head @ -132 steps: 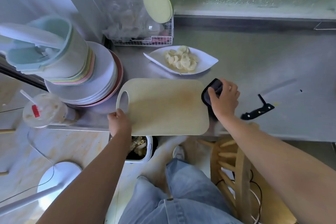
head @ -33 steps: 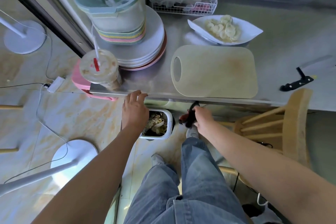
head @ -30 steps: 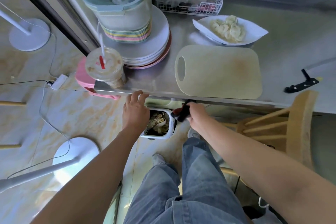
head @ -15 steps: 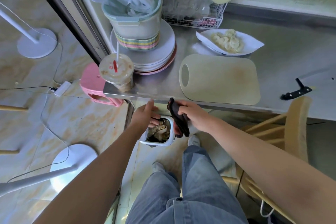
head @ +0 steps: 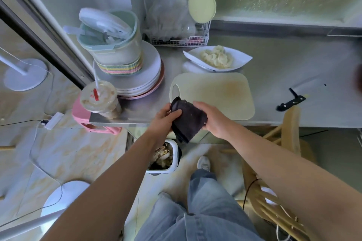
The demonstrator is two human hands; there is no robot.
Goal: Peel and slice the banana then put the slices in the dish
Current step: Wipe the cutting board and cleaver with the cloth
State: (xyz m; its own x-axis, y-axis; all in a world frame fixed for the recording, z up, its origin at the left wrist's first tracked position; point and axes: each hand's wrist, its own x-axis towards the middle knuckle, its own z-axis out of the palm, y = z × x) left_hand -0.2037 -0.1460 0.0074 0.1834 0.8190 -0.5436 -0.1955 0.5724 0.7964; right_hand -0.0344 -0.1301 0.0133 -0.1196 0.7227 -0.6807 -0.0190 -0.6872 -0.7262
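Dark cloth (head: 188,118) between left hand (head: 164,118) and right hand (head: 215,118), above bin (head: 175,159)

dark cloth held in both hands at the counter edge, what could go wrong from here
1. The drink cup stands at the near left corner of the counter, beside the left hand; a careless wipe could knock it off.
2. The knife lies close to the front edge; sweeping the dark cloth that way might push it off.
3. The cloth hangs roughly above the open bin; if the right hand and left loosen, it could drop in.
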